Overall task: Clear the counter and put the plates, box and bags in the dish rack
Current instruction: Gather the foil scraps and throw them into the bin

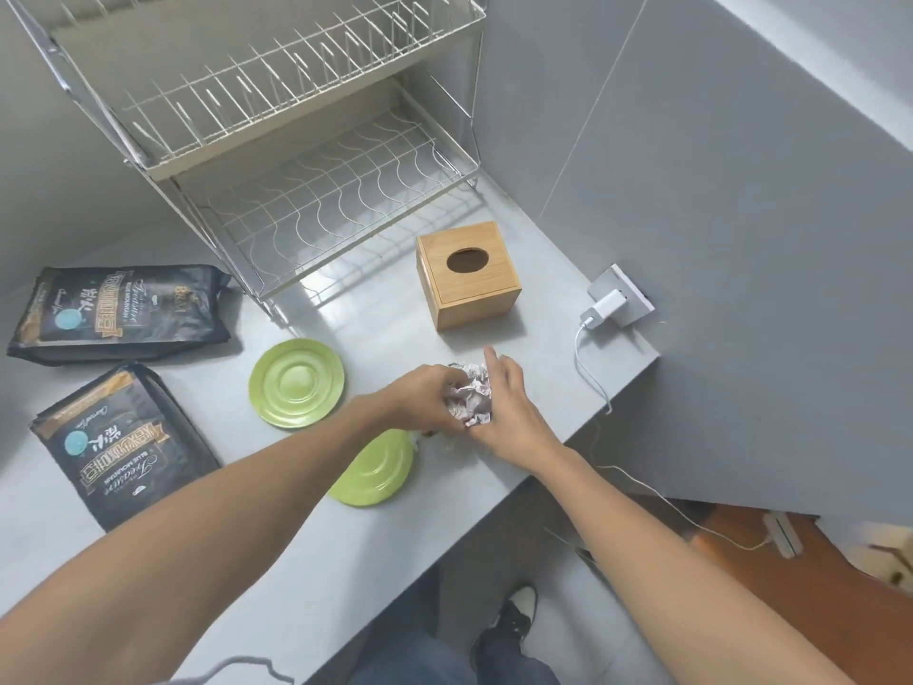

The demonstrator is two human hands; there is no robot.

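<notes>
Both hands meet over a crumpled paper wad (472,398) near the counter's right edge. My left hand (422,400) grips its left side and my right hand (509,412) cups its right side. One green plate (295,383) lies flat left of the hands. A second green plate (375,474) lies below them, partly hidden by my left forearm. A wooden tissue box (467,274) stands behind the hands. Two black bags lie at the left, one further back (123,309) and one nearer (123,447). The white two-tier dish rack (316,190) stands empty at the back.
A wall socket with a white charger (612,304) sits on the right wall, its cable (593,383) hanging past the counter edge. The grey counter (306,561) ends at the right and front. My foot (518,610) shows on the floor below.
</notes>
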